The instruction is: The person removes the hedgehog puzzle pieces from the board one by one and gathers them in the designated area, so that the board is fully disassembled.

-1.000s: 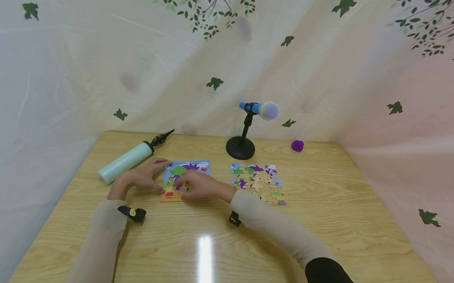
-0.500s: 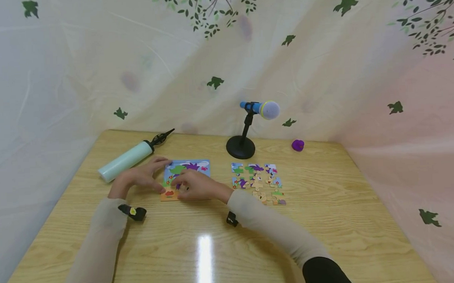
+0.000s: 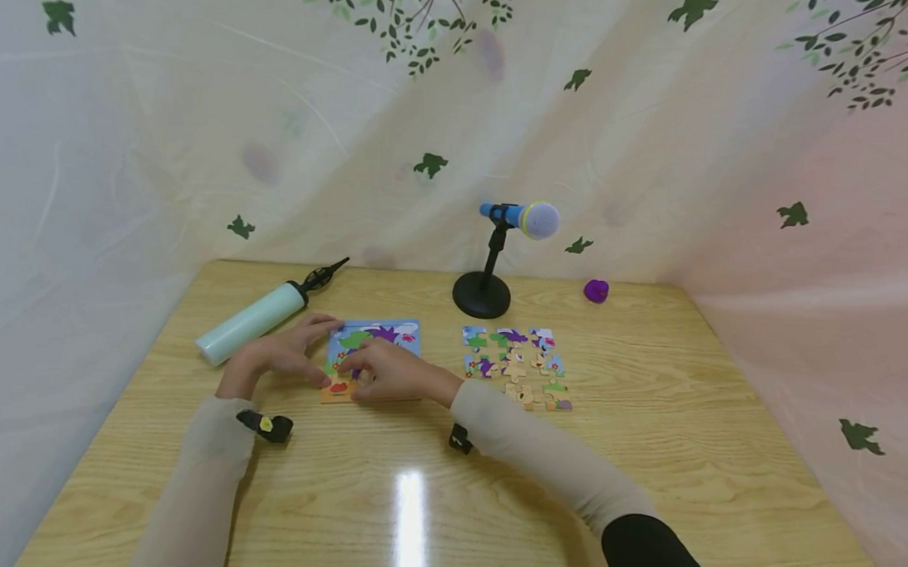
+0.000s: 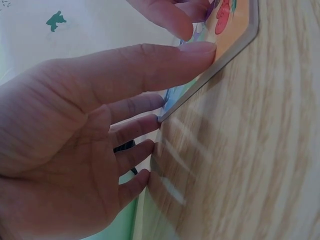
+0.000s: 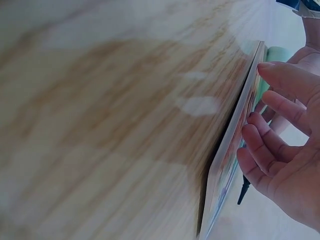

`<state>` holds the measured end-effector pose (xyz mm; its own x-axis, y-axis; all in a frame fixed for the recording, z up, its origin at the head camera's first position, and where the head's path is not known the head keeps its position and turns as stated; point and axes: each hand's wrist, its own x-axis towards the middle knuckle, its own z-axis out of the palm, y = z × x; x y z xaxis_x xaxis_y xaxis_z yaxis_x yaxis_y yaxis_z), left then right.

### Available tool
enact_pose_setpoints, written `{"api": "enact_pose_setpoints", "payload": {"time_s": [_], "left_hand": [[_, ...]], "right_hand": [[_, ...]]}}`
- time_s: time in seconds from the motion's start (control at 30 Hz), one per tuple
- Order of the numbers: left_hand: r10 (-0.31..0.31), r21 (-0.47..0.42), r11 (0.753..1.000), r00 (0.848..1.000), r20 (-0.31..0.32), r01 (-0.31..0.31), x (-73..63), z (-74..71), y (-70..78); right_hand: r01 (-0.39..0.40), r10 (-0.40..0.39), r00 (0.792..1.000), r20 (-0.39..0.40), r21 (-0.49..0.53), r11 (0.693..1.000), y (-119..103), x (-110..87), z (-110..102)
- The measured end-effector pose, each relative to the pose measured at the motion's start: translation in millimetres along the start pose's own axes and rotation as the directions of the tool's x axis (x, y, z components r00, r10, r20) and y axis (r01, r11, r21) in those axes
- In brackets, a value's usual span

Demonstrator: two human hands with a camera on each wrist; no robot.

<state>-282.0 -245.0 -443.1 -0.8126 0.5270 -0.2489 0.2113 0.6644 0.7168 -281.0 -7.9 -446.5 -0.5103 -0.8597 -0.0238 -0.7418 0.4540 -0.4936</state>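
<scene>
A picture puzzle board [image 3: 399,329] in blue, green, purple and orange lies flat on the wooden table. At its left side is my left hand [image 3: 282,354], thumb laid on the near-left corner and fingertips along the edge. The left wrist view shows that thumb [image 4: 197,52] extended over the orange border. My right hand [image 3: 397,370] covers the board's lower middle, fingers loosely bent onto the picture. In the right wrist view, the right thumb [image 5: 280,72] reaches the board's rim, with nothing visible between thumb and forefinger. An orange patch with red shapes [image 3: 339,388] shows between the hands.
Several loose puzzle pieces [image 3: 513,365] lie in rows right of the board. Behind stands a toy microphone [image 3: 539,221] on a black stand [image 3: 481,296]. A mint-green hand pump [image 3: 253,325] lies at the left, and a small purple object [image 3: 596,291] at the back right.
My right hand has shifted slightly left across the board, uncovering a little less of its left part. The left hand, the board and the loose pieces stay where they were.
</scene>
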Motion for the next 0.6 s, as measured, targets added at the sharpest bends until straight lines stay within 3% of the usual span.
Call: {"api": "enact_pose_setpoints", "payload": {"time_s": [0.6], "left_hand": [[-0.004, 0.003, 1.000, 1.000, 0.000, 0.004, 0.2, 0.4, -1.1]], "right_hand": [[-0.012, 0.013, 1.000, -0.015, 0.058, 0.998, -4.8, 3.4, 1.9]]}}
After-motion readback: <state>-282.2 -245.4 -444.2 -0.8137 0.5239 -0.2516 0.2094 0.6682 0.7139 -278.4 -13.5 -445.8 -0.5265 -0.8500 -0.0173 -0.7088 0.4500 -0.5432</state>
